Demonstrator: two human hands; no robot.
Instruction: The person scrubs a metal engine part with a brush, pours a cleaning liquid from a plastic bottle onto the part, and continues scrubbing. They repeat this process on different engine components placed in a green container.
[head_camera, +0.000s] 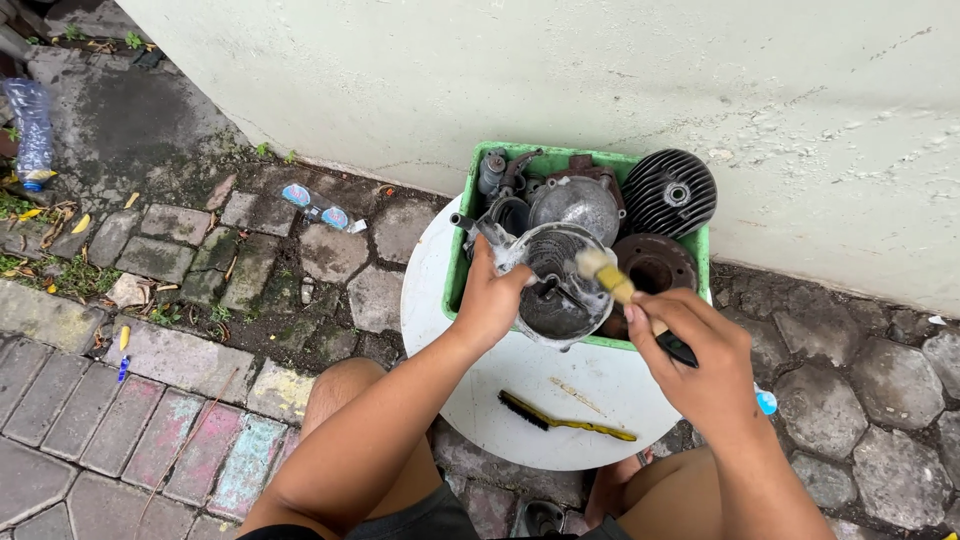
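The left hand (488, 300) clamps the round, grimy grey metal engine cover (558, 278) over the green plastic tub (456, 270). The right hand (705, 360) grips a yellow-bristled paintbrush (618, 282), its handle pointing at ten o'clock, bristles touching the cover.

Person seated low, bare knees spread, both forearms reaching forward and away from the body. Left arm runs up from lower left, elbow bent, wrist straight. Left hand (490, 298) is closed in a firm grip, thumb on the near side, fingers wrapped over the far edge, knuckles up. Right arm comes in from lower right, wrist slightly cocked inward. Right hand (703, 352) is curled in a fist-like hold, back of hand up, thumb pressed along the top.
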